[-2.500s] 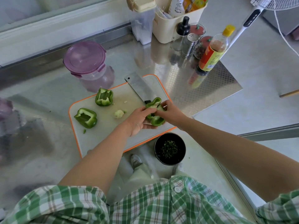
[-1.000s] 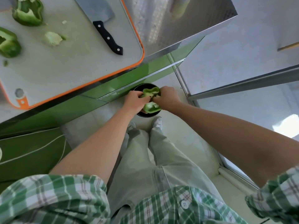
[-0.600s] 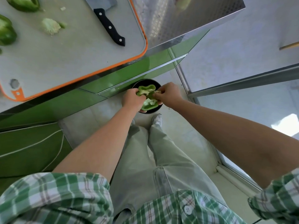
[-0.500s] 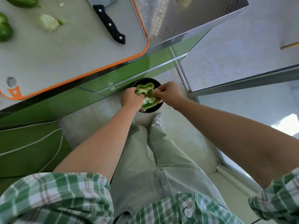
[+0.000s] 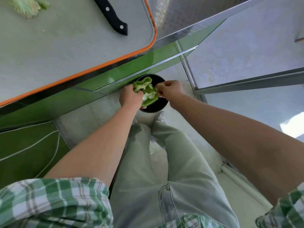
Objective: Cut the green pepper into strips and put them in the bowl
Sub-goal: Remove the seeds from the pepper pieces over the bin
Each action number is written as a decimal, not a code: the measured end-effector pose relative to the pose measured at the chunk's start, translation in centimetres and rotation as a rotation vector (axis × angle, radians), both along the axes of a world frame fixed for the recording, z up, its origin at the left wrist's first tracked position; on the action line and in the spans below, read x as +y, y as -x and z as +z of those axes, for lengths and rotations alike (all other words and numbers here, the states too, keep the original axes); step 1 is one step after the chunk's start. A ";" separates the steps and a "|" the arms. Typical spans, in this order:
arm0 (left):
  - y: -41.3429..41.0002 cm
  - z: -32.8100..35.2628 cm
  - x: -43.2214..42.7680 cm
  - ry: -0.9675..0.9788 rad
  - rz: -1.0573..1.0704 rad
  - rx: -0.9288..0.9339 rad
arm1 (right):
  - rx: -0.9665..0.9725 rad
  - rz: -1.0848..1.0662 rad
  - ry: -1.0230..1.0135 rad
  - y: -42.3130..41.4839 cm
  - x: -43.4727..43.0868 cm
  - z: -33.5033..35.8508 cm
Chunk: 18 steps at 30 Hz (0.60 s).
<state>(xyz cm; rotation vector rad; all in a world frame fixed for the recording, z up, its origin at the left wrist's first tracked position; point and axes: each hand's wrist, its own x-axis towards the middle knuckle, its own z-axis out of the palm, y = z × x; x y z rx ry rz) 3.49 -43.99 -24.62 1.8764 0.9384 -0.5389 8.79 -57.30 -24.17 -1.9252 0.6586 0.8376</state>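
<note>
1. Fingers of right hand pinch pith from pepper piece gripped by left hand, above black tub on floor.
2. Cleaning stage, apparently: no strips seen, knife idle on board.

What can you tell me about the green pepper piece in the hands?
The pepper piece is a shiny green chunk, hollow side up, showing a pale inside with whitish ribs. Its rim is wavy. The left hand grips its left edge; the right hand pinches the pale bits on its right. It is held over a black round container on the floor.
</note>
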 end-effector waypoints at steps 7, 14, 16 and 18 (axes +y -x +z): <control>-1.2 -1.4 -1.9 0.028 0.057 0.011 | -0.039 0.002 0.138 -1.1 0.2 -3.6; -1.2 -5.0 -4.6 -0.076 -0.002 -0.019 | -0.077 0.442 0.272 -2.8 -1.5 -6.8; -1.1 -6.0 -4.9 -0.108 -0.012 -0.019 | -0.102 0.507 0.303 -3.0 -1.9 -7.7; -1.0 -6.7 -5.3 -0.126 -0.015 -0.009 | -0.101 0.523 0.317 -3.0 -2.0 -8.9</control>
